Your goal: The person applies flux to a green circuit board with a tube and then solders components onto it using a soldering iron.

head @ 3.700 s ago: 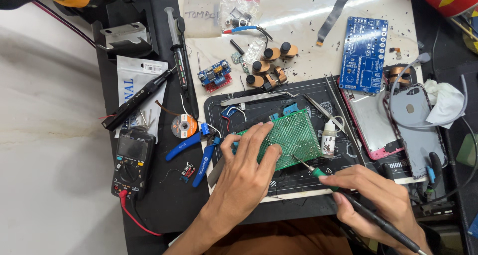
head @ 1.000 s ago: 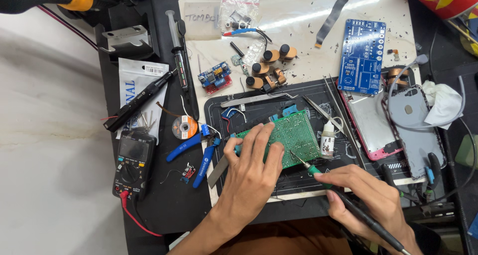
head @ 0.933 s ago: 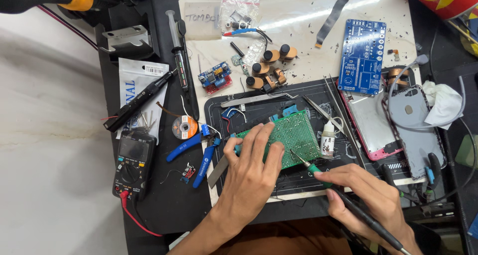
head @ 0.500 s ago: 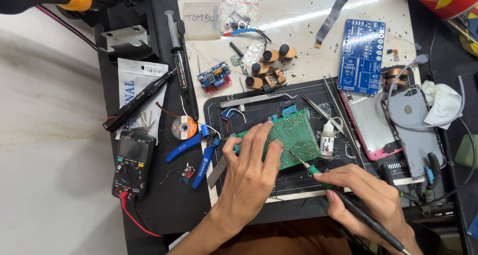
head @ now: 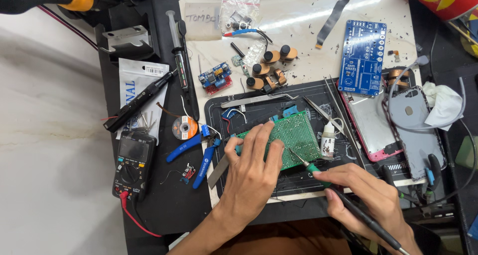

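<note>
Meanwhile, my left hand presses the green perfboard flat on the black mat, while my right hand, gripping the soldering iron, angles its tip onto the board's lower right edge.

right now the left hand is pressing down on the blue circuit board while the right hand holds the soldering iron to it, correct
Not quite: the head view shows the left hand pressing on the green circuit board, not a blue one. The blue circuit board lies untouched further back on the table. The rest holds: the right hand holds the soldering iron with its tip at the green board.
</note>
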